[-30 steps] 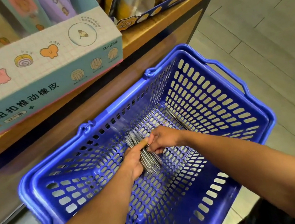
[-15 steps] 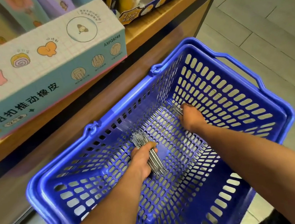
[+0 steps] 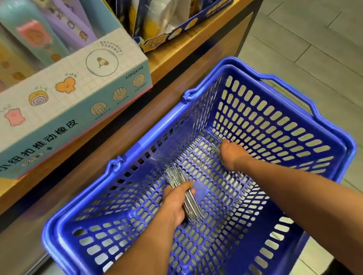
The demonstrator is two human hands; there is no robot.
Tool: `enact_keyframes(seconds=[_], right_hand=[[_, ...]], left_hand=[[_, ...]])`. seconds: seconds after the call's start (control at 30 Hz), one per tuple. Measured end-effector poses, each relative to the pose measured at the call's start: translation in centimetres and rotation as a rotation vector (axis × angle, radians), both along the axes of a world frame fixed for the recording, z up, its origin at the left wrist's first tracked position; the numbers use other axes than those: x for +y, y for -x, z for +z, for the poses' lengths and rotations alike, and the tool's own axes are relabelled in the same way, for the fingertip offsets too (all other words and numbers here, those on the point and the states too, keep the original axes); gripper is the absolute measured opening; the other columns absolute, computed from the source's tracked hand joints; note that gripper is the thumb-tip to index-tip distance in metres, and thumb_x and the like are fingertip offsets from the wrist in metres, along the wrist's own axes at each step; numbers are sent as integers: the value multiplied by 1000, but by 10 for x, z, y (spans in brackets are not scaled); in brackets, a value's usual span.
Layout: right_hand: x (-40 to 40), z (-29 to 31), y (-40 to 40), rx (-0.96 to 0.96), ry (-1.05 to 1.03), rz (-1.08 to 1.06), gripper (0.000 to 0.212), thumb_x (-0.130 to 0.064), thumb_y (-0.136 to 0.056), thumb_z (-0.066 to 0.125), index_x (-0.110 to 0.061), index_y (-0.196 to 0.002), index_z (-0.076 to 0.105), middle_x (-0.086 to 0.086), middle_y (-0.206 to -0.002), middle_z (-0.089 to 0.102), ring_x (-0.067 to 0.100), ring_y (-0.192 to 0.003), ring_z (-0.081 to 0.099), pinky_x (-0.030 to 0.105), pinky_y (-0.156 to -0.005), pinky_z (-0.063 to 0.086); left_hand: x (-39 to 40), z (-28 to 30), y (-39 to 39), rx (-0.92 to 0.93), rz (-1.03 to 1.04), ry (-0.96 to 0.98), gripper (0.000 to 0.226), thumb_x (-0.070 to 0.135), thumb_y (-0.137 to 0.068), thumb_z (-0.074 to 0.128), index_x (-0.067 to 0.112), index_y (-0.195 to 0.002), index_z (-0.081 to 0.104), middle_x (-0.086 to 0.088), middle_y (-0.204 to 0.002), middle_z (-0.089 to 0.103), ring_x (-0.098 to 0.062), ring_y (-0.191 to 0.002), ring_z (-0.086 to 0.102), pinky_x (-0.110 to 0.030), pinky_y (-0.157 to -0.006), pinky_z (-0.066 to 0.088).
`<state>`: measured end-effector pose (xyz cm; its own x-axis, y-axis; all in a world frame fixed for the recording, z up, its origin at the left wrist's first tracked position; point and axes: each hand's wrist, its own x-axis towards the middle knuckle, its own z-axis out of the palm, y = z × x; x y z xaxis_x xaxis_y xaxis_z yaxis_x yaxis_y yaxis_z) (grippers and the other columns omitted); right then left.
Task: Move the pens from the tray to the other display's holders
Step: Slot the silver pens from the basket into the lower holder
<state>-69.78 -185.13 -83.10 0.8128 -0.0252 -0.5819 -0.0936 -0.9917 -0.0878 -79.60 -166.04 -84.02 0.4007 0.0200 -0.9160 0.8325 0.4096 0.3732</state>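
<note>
From the head camera, a blue basket (image 3: 326, 143) with slotted walls sits on the floor just beside a wooden shelf (image 3: 199, 44); its near rim and far handle frame a deep well, and most of its floor lies bare between the two forearms. To the right of the basket is open tiled floor (image 3: 332, 18).

On the shelf a pastel box (image 3: 65, 119) carries the code "AXPQ4748" and the line "小纽扣推动橡皮", with small cartoon stickers of a roll cake, a pink shape and an orange one. Behind it stands a dark blue box (image 3: 186, 28) with yellow lettering too blurred to read.

The pens (image 3: 183, 196) are clear-barrelled and thin, gathered in a tight bundle low in the basket's left half, tips angled toward the shelf. The left hand (image 3: 176, 203) is wrapped round the bundle's middle. The right hand (image 3: 232, 154) reaches down into the far right corner, fingers curled over a single thin pen (image 3: 215, 147) lying against the wall; whether it actually grips it cannot be told.
</note>
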Motion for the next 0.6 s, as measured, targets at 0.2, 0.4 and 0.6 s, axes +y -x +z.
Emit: enact_keyframes(seconds=[0.2,0.4,0.6], right_hand=[[-1,72,23,137,-322,-107,21,-17,-97,48,-7,-115,47,15,-100,60,24,-85,57,38,-73,48],[-1,208,54,216,-629,-306,3,-13,-95,51,-13,-96,48,9,-63,58,19,-48,55,28,-48,44],[-1,383,80,200,-790,-528,21,-12,-97,52,-19,-79,45,12,-65,56,18,-39,49,21,-35,38]], left_hand=[[7,53,20,1,2,-39,29,4,-87,73,1,-114,61,-14,-79,69,-22,-65,67,-34,-56,55],[19,187,40,10,-2,-91,13,3,-85,74,1,-97,68,-9,-63,70,-17,-53,68,-30,-47,56],[29,376,56,14,-5,-52,14,7,-83,77,3,-93,70,-9,-67,73,-18,-55,71,-30,-46,56]])
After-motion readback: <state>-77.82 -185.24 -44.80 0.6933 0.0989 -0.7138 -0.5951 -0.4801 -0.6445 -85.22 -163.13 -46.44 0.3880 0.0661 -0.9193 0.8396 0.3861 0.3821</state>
